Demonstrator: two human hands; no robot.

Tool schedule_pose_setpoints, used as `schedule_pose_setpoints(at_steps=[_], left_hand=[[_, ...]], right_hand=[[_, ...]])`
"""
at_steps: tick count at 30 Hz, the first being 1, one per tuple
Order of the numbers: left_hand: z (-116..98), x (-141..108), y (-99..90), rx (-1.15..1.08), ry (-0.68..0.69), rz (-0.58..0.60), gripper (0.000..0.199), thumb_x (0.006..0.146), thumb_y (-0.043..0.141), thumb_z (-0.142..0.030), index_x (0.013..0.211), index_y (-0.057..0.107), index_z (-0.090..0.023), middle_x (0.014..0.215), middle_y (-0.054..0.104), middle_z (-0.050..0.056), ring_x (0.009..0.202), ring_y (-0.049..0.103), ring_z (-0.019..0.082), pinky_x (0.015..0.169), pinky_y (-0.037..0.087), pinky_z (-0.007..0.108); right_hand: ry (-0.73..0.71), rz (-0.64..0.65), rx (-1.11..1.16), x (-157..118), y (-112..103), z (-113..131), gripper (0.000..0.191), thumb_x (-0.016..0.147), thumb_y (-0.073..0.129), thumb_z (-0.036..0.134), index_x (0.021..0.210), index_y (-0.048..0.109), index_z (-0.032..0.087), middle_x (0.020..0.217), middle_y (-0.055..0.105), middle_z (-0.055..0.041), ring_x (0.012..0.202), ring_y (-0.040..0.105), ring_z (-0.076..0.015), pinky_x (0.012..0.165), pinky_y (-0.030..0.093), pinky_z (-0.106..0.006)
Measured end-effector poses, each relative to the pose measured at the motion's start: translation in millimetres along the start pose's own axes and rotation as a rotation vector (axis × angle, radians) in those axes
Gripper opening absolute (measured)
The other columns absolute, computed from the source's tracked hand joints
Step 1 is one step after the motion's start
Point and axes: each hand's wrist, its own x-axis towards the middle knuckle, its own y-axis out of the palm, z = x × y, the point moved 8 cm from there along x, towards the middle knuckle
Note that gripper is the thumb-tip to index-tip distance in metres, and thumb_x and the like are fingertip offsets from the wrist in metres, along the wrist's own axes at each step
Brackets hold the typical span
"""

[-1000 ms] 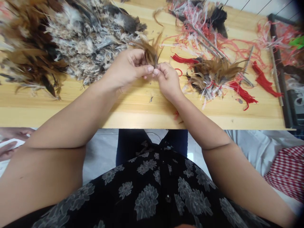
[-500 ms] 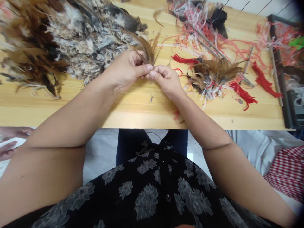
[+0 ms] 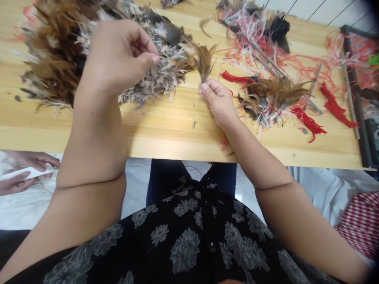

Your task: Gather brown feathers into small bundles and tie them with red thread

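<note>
My right hand [image 3: 218, 98] pinches a small bunch of brown feathers [image 3: 203, 61] by its base, the tips fanning up and away. My left hand [image 3: 122, 55] is raised over the large heap of grey and white feathers [image 3: 142, 85]. Its thumb and forefinger are drawn together and its other fingers curled; whatever they hold, if anything, cannot be made out. To the left of that heap lie brown feathers [image 3: 55, 73], partly behind my left hand. A bundle of brown feathers [image 3: 274, 92] tied with red string lies on the table right of my right hand.
Red tassels [image 3: 336, 104] and thin sticks [image 3: 266, 57] lie on the wooden table [image 3: 166, 134] at right. Tangled pink and white strips [image 3: 244, 29] are behind them. A dark-framed tray [image 3: 357, 106] stands at the right edge. Another person's hands [image 3: 28, 169] hold something white at lower left.
My left hand has let go of the feather bunch and moved left and up over the heap. My right hand keeps the bunch. The view has shifted slightly.
</note>
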Motion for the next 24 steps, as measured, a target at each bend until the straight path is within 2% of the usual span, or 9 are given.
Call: schedule_pose_setpoints(at_steps=[2, 4, 8, 12, 15, 17, 19, 21, 24], left_hand=[[2, 2, 8.8, 0.079, -0.019, 0.051, 0.018, 0.086, 0.075, -0.039, 0.083, 0.082, -0.022, 0.071, 0.063, -0.001, 0.069, 0.056, 0.017, 0.084, 0.055, 0.041], [3, 4, 24.0, 0.133, -0.019, 0.066, 0.009, 0.082, 0.076, -0.029, 0.075, 0.076, -0.024, 0.068, 0.059, -0.001, 0.07, 0.055, 0.021, 0.094, 0.059, 0.047], [6, 5, 53.5, 0.186, -0.058, 0.021, 0.027, 0.09, 0.083, -0.034, 0.071, 0.064, -0.031, 0.082, 0.065, 0.008, 0.098, 0.064, 0.036, 0.114, 0.056, 0.054], [12, 2, 73.1, 0.235, -0.153, 0.031, 0.033, 0.084, 0.092, -0.033, 0.07, 0.063, -0.027, 0.093, 0.071, 0.011, 0.101, 0.067, 0.036, 0.11, 0.056, 0.048], [17, 1, 77.9, 0.329, -0.177, 0.081, 0.024, 0.081, 0.085, -0.02, 0.071, 0.063, -0.026, 0.095, 0.072, 0.011, 0.097, 0.068, 0.035, 0.103, 0.058, 0.048], [21, 3, 76.3, 0.345, -0.161, 0.097, 0.028, 0.081, 0.08, -0.015, 0.068, 0.06, -0.029, 0.086, 0.068, 0.008, 0.093, 0.064, 0.035, 0.1, 0.058, 0.049], [21, 5, 70.9, 0.245, -0.101, 0.056, 0.031, 0.079, 0.08, -0.015, 0.066, 0.058, -0.032, 0.075, 0.062, 0.004, 0.087, 0.06, 0.032, 0.098, 0.058, 0.048], [17, 6, 65.6, 0.039, -0.034, -0.005, 0.025, 0.079, 0.083, -0.017, 0.069, 0.064, -0.031, 0.069, 0.061, 0.001, 0.08, 0.058, 0.028, 0.095, 0.058, 0.044], [11, 4, 68.5, -0.325, -0.05, -0.022, 0.016, 0.081, 0.085, -0.018, 0.077, 0.073, -0.027, 0.067, 0.067, -0.002, 0.065, 0.057, 0.02, 0.078, 0.053, 0.038]], right_hand=[[-0.006, -0.016, 0.014, -1, -1, 2, 0.067, 0.112, 0.061, 0.087, 0.092, 0.069, 0.023, 0.09, 0.066, -0.0002, 0.103, 0.075, -0.0186, 0.115, 0.07, -0.046], [-0.021, -0.03, 0.022, -1, -2, 4, 0.07, 0.11, 0.06, 0.091, 0.092, 0.068, 0.023, 0.09, 0.067, -0.0002, 0.102, 0.075, -0.0186, 0.114, 0.071, -0.045], [-0.023, -0.047, 0.016, -1, -1, 4, 0.074, 0.108, 0.058, 0.096, 0.093, 0.067, 0.024, 0.089, 0.068, -0.0002, 0.099, 0.075, -0.0187, 0.111, 0.071, -0.044], [-0.011, -0.06, -0.006, -1, 0, 3, 0.073, 0.108, 0.059, 0.096, 0.094, 0.068, 0.025, 0.088, 0.068, -0.0008, 0.101, 0.075, -0.0204, 0.107, 0.072, -0.043], [-0.009, -0.062, 0.0, -1, 1, 2, 0.073, 0.108, 0.058, 0.096, 0.094, 0.068, 0.025, 0.086, 0.064, 0.0, 0.097, 0.072, -0.0193, 0.105, 0.071, -0.041], [-0.007, -0.062, 0.003, 0, 1, -1, 0.074, 0.109, 0.056, 0.096, 0.095, 0.069, 0.025, 0.085, 0.061, 0.0007, 0.093, 0.07, -0.018, 0.104, 0.07, -0.04], [-0.015, -0.072, -0.01, 0, -1, -3, 0.073, 0.11, 0.056, 0.094, 0.095, 0.07, 0.024, 0.084, 0.06, 0.0009, 0.092, 0.068, -0.0173, 0.103, 0.069, -0.039], [-0.037, -0.096, -0.031, 1, -3, -4, 0.07, 0.112, 0.058, 0.091, 0.094, 0.071, 0.024, 0.086, 0.061, 0.0006, 0.091, 0.066, -0.0172, 0.106, 0.068, -0.039], [-0.065, -0.122, -0.037, 1, -5, -3, 0.067, 0.112, 0.061, 0.087, 0.092, 0.073, 0.024, 0.089, 0.067, -0.0003, 0.09, 0.064, -0.018, 0.108, 0.068, -0.042]])
